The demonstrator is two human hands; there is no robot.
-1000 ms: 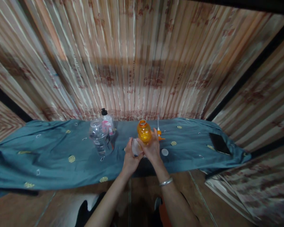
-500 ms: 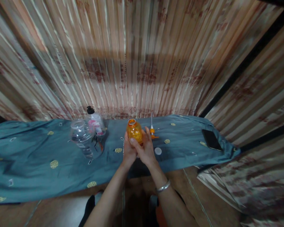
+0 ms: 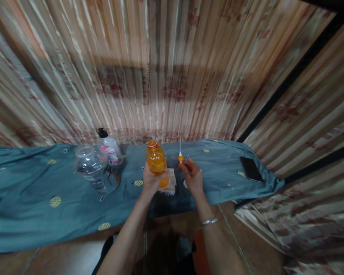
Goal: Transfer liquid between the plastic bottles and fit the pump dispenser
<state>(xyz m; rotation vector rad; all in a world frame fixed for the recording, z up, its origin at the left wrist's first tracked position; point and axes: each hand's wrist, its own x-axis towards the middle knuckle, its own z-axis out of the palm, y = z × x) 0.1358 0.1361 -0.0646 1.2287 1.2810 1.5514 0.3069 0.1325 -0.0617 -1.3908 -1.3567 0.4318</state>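
Glossy translucent plastic bottle (image 3: 156,158), smooth metal bracelet (image 3: 210,221), creased matt cloth cover (image 3: 65,179).

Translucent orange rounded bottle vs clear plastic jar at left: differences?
Colour: the translucent orange rounded bottle is tinted; the clear plastic jar is colourless apart from dark markings.
Pose: the bottle is in the left hand; the jar stands on the blue-green cloth.
Size: the bottle looks narrower than the jar.
Both: see-through, open-mouthed.

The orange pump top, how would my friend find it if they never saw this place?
Find the blue-green cloth below the pleated curtain. Around its middle, look right of the see-through orange bottle, beside the right grip. The orange pump top is the small one with a thin pale tube pointing toward the curtain.
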